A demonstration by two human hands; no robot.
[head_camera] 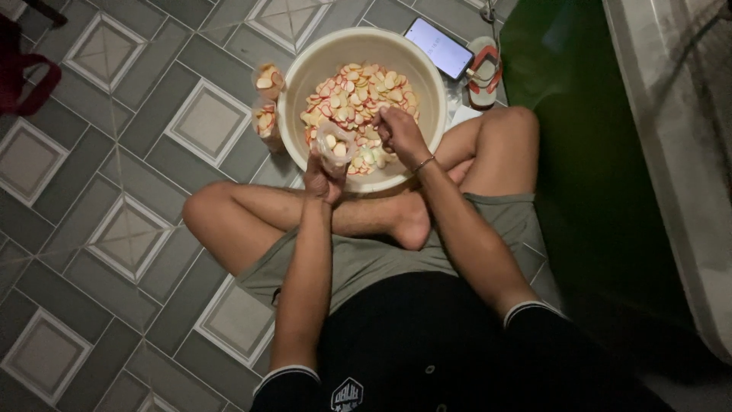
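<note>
Left hand (322, 177) grips a clear plastic bag (334, 145) open at the cream plastic basin's (305, 69) six o'clock; right hand's fingers (399, 133) pinch pink-edged crackers (358, 95).

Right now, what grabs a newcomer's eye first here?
The big cream basin of pink-edged chips on the tiled floor, top centre. Over it, the left hand holds a small clear bag while the right hand reaches into the chips. A lit phone lies just behind.
</note>
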